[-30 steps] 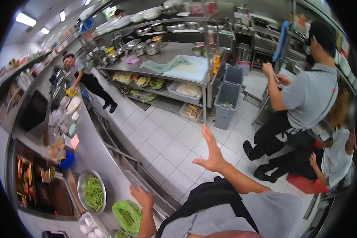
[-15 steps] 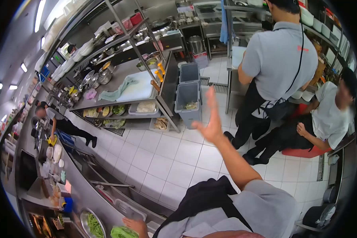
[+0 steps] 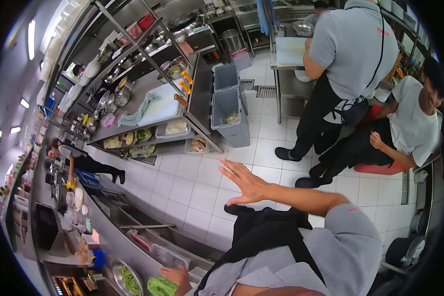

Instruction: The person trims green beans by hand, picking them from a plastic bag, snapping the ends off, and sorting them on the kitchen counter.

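Observation:
My right hand (image 3: 245, 184) is raised over the tiled floor, fingers apart, holding nothing. Low in the view, my left hand (image 3: 176, 275) rests at the edge of the steel counter (image 3: 114, 236), beside a green plastic bag (image 3: 162, 286). Its fingers look spread, with nothing seen in them. Left of the bag stands a steel bowl (image 3: 128, 277) of green beans, cut off by the lower edge of the view.
A person in grey (image 3: 352, 44) stands at a steel table with a white board (image 3: 290, 51). Another person (image 3: 413, 118) sits on a red seat. Grey bins (image 3: 228, 114) stand beside the central worktable (image 3: 133, 96). A further person (image 3: 74, 155) leans over the counter's far end.
The view has turned right, bringing the seated person further into view. My right hand has swung lower, its fingers now pointing left. The bag and bowl sit lower in the view.

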`<state>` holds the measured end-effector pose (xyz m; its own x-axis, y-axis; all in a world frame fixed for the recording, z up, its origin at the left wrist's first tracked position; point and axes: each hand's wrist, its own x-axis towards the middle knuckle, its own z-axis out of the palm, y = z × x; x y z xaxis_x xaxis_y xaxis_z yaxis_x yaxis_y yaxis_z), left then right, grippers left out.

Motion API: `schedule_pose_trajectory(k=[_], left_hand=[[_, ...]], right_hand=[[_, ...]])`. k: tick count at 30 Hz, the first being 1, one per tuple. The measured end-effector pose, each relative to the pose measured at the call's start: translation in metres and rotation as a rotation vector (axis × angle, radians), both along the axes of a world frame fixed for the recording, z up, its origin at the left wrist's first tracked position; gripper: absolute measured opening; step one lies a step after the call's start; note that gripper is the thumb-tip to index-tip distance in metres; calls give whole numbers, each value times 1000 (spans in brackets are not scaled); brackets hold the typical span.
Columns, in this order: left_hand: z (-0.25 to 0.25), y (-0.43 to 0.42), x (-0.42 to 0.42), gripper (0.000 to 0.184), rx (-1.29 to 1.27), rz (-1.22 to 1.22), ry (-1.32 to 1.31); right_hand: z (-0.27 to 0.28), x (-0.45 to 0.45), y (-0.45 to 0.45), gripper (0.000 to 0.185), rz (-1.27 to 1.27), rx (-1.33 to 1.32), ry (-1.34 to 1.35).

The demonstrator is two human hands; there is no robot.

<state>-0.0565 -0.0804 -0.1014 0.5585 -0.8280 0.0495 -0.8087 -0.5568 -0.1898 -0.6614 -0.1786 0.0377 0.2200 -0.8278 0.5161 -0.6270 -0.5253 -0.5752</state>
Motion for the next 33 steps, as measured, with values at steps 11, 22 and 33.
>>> schedule_pose_trajectory(k=[11,22,33], left_hand=[[1,9,-3,109,-52,-28,29],[-10,14,11,99,-112,-34,48],[15,11,-10,99,-101,-19,74]], right_hand=[[42,-93,-31,113,-421,-266,-10],[61,-294,-19,83,-952,-218,241],[108,-65,3,90,-233,-194,-73]])
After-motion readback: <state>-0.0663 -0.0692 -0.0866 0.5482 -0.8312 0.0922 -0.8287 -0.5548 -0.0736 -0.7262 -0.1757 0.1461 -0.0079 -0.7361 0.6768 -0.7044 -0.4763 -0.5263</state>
